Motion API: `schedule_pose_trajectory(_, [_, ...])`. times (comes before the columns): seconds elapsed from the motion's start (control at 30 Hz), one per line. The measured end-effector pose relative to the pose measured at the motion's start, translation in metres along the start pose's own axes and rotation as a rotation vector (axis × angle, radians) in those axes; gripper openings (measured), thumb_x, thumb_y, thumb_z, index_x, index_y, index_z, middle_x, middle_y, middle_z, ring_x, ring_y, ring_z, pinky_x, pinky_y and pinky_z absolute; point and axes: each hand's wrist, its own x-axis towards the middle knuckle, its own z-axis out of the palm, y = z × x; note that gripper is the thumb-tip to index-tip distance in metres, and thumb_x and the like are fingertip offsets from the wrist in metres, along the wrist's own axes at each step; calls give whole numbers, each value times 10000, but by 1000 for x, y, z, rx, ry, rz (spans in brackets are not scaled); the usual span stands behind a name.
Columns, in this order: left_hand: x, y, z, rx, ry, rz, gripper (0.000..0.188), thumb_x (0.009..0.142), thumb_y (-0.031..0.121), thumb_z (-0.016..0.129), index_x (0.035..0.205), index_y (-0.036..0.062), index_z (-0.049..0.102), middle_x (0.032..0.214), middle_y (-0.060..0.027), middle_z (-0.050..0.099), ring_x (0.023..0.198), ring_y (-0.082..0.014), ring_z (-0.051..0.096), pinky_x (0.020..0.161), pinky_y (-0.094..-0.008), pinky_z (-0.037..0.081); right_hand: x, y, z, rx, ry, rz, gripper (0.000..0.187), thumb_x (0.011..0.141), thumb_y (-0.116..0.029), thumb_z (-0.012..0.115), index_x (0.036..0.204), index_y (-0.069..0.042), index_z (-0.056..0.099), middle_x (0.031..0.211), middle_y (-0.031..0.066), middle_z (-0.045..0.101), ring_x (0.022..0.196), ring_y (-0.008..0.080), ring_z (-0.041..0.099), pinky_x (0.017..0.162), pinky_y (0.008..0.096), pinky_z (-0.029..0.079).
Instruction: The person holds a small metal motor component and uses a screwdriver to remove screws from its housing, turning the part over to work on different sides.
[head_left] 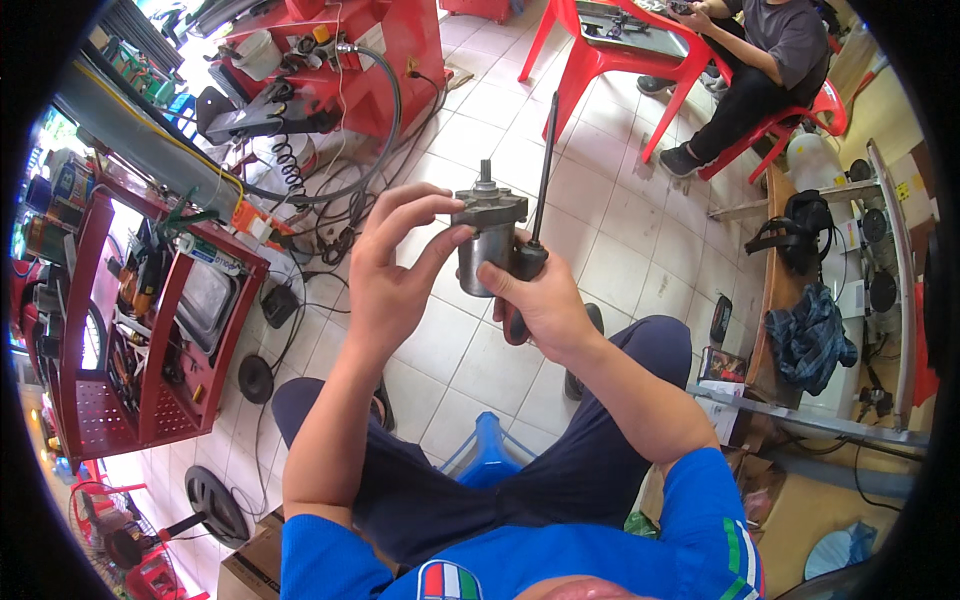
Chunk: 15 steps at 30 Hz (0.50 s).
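Observation:
A small starter motor [487, 262] with a silver cylindrical body, a grey end cap and a toothed shaft pointing up is held upright in front of me. My right hand [545, 305] is closed round its body from the right. That same hand also grips a screwdriver [530, 262] by its black and red handle, the long dark shank pointing up beside the motor. From the left, my left hand [392, 265] pinches the cap's edge with thumb and fingertips. The handle is partly hidden by my right fingers.
A red tool cart [160, 370] stands left. Red machinery [350, 90] with hoses and loose cables [320, 235] is beyond it. A seated person [770, 70] works at a red chair [620, 65], far right. A blue stool [487, 450] shows between my legs; a metal-framed shelf [890, 270] stands right.

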Motion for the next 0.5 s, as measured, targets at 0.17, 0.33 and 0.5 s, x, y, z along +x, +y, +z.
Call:
schedule_pose_trajectory(0.17, [-1, 7, 0, 30, 2, -3, 332, 812, 34, 766, 1134, 60, 692, 1146, -95, 653, 1069, -210, 626, 927, -330, 484, -2, -3, 2, 18, -9, 15, 539, 810, -321, 831, 1178, -14, 584, 843, 27, 618, 599, 79, 557, 529, 235, 488])
schedule_pose_trajectory(0.33, [-1, 10, -5, 111, -97, 7, 407, 829, -15, 733, 1226, 11, 647, 1219, -106, 609, 1183, -200, 559, 1036, -317, 414, -2, -7, 1, 12, -1, 17, 504, 814, -331, 827, 1141, -23, 600, 799, 15, 613, 571, 77, 544, 513, 237, 480])
schedule_pose_trajectory(0.5, [-4, 0, -3, 63, -70, 16, 489, 837, 21, 741, 1299, 31, 581, 1273, -108, 564, 1179, -204, 552, 1005, -346, 449, -2, -9, 2, 9, -2, 18, 474, 812, -352, 825, 1098, -31, 627, 784, 12, 618, 549, 77, 536, 500, 237, 474])
